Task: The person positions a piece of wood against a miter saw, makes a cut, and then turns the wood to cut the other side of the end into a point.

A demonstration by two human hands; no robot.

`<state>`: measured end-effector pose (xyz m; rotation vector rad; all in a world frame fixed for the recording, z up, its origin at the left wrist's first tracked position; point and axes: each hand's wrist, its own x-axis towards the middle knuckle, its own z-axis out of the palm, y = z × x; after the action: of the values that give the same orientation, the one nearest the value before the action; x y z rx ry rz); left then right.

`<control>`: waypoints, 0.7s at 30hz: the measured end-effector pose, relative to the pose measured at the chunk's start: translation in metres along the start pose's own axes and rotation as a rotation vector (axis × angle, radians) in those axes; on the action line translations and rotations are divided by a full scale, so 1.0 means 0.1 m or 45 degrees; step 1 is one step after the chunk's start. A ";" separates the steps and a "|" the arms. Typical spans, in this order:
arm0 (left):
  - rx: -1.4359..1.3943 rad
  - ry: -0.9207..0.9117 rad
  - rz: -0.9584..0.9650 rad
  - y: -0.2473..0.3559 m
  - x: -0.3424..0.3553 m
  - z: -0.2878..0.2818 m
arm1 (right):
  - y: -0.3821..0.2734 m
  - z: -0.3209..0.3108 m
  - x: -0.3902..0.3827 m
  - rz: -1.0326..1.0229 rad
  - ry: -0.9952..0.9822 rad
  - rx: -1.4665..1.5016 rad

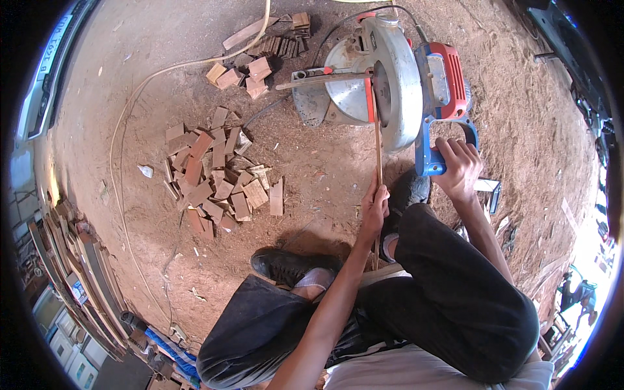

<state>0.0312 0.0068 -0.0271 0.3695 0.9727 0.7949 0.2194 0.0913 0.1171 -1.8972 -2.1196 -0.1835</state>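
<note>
A miter saw (393,78) with a silver blade guard, a red motor (452,81) and a blue handle (422,149) stands on the dusty floor. My right hand (458,162) grips that handle, fingers wrapped over it. My left hand (374,208) is closed on a long thin wooden strip (378,149) that runs from between my legs up to the blade area, where its far end is partly hidden by the guard. Another narrow wooden piece (305,82) lies crosswise on the saw's base.
A loose heap of short wooden blocks (214,188) lies left of the saw, with a smaller pile (257,71) behind it. A pale hose (140,91) and dark cords cross the floor. Stacked boards (78,273) are at the lower left. My shoes (279,265) rest near the blocks.
</note>
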 end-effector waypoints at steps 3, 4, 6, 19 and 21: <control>0.002 -0.005 -0.002 0.00 -0.01 0.00 | 0.00 0.01 -0.01 -0.002 0.003 0.000; 0.002 -0.006 -0.003 0.01 -0.01 0.01 | 0.00 0.01 -0.01 -0.003 0.005 0.001; 0.004 0.002 -0.014 0.01 -0.01 0.02 | 0.01 0.00 -0.02 -0.003 -0.002 -0.004; -0.020 -0.019 0.021 -0.01 -0.01 0.00 | 0.00 0.04 -0.05 -0.011 0.026 0.005; -0.024 -0.006 -0.006 0.00 -0.01 0.00 | 0.00 0.06 -0.05 -0.013 0.030 0.009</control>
<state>0.0313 0.0062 -0.0263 0.3528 0.9606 0.7978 0.2195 0.0882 0.1098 -1.8715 -2.1122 -0.1997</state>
